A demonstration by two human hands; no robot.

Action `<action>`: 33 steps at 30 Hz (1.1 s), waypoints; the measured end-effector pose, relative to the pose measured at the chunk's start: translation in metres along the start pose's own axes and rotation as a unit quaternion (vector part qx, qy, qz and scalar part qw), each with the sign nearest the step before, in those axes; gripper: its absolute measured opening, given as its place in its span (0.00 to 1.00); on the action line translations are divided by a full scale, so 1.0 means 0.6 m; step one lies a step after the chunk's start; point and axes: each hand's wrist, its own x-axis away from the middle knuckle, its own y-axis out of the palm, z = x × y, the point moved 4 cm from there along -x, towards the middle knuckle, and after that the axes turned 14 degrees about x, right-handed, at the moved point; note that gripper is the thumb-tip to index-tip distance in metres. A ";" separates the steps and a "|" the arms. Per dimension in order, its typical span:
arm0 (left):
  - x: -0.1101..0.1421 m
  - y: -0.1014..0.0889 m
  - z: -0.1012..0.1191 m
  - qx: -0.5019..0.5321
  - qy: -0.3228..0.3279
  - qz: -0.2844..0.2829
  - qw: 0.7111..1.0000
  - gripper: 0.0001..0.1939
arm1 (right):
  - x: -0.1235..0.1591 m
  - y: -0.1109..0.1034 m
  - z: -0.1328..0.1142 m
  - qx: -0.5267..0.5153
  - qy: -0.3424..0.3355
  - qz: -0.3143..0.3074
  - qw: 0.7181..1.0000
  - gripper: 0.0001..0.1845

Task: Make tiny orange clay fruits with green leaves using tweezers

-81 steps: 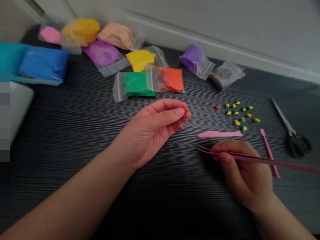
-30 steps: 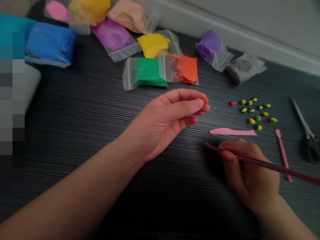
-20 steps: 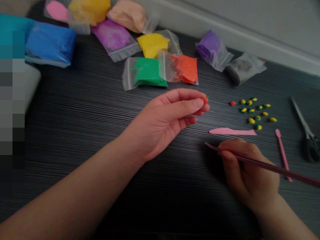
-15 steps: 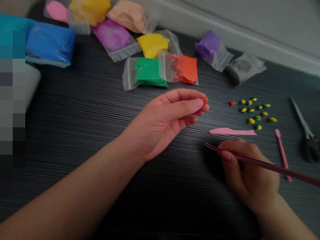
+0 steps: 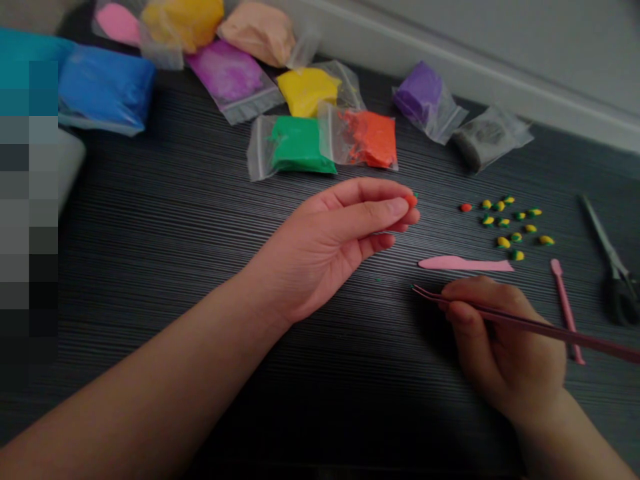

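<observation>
We see only the edge of the orange piece [image 5: 411,201]; the left hand [image 5: 340,240] covers the rest. The rear of the pink tweezers [image 5: 540,327] is cut off at the right edge, as are the handles of the scissors [image 5: 603,237]. Coarse blocks mask the left border. At the tweezer tips we note a green speck [image 5: 412,286], too small to tell whether it is gripped.

The left thumb and fingertips are closed on the orange piece, above the table [image 5: 150,220]. The right hand [image 5: 505,353] pinches the tweezers between thumb and fingers, tips slightly apart.

We find the pink knife [image 5: 465,264] between the right hand and the yellow-and-green pieces [image 5: 503,243]. The tweezers cross over the thin pink tool [image 5: 564,300].
</observation>
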 end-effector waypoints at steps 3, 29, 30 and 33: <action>0.000 -0.001 0.000 -0.003 -0.001 0.002 1.000 0.04 | 0.000 0.001 0.002 -0.006 -0.010 -0.003 1.000 0.04; 0.000 0.002 0.000 -0.007 0.003 -0.012 1.000 0.06 | -0.001 0.011 0.026 -0.400 0.264 0.030 0.877 0.03; 0.000 0.002 0.000 -0.006 0.004 -0.013 1.000 0.06 | -0.001 0.013 0.026 -0.420 0.268 0.024 0.867 0.03; -0.001 0.003 0.000 0.002 0.006 -0.018 1.000 0.06 | 0.000 0.016 0.025 -0.452 0.277 0.006 0.848 0.04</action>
